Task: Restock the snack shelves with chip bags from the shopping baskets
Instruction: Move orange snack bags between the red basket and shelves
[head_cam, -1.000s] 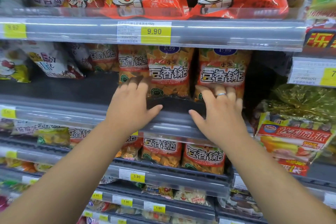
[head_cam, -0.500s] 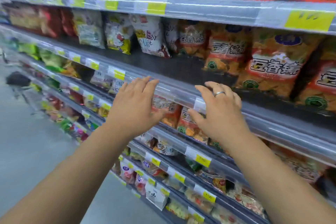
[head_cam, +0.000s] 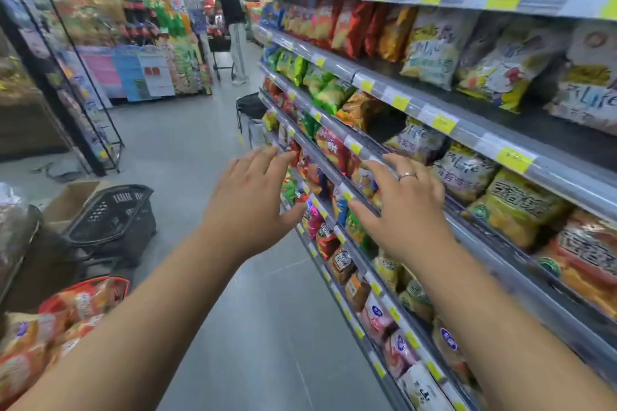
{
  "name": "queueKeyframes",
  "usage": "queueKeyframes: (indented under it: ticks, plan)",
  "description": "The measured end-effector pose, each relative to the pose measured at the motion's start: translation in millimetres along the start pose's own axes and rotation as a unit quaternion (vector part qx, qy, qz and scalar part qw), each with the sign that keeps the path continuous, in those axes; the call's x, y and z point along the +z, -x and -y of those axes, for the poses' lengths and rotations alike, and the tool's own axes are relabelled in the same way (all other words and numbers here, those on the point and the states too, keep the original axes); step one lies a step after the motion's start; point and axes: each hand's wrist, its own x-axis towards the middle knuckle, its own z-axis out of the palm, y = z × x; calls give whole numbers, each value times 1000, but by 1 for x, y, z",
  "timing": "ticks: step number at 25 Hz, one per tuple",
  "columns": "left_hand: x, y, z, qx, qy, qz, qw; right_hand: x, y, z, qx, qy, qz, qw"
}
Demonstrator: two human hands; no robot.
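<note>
Fingers on left hand and right hand splay empty near glossy chip bags.

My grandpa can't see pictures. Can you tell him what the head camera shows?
Left hand and right hand reach, open and empty, beside snack shelves full of chip bags. A red basket of bags and a black basket sit nearby.

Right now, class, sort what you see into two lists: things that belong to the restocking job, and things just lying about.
Job: snack shelves, red basket holding chip bags, black basket.
Lying about: cardboard box, wire display rack, drinks display.
</note>
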Motion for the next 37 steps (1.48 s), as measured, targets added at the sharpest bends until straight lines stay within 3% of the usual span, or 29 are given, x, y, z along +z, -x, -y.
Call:
queueKeyframes:
  ticks: [10, 15, 19, 28, 32, 37]
  plan:
    - [28, 21, 209, -187, -73, 26, 979, 132, -125, 182, -179, -70, 56, 980]
    - [47, 15, 288, -300, -100, 42, 948, 201, -194, 265, -268, -105, 106, 952]
    - [58, 34, 348, -414, -107, 41, 903, 251, -236, 344, -348, -115, 148, 919]
    - [85, 129, 476, -551, -93, 42, 829, 364, -219, 524, -458, -128, 220, 852]
    - [112, 169, 551, -581, -68, 35, 810, 425, -200, 602, -467, -109, 257, 839]
    - [158, 222, 641, -646, -17, 21, 763, 508, -175, 685, -456, -94, 312, 828]
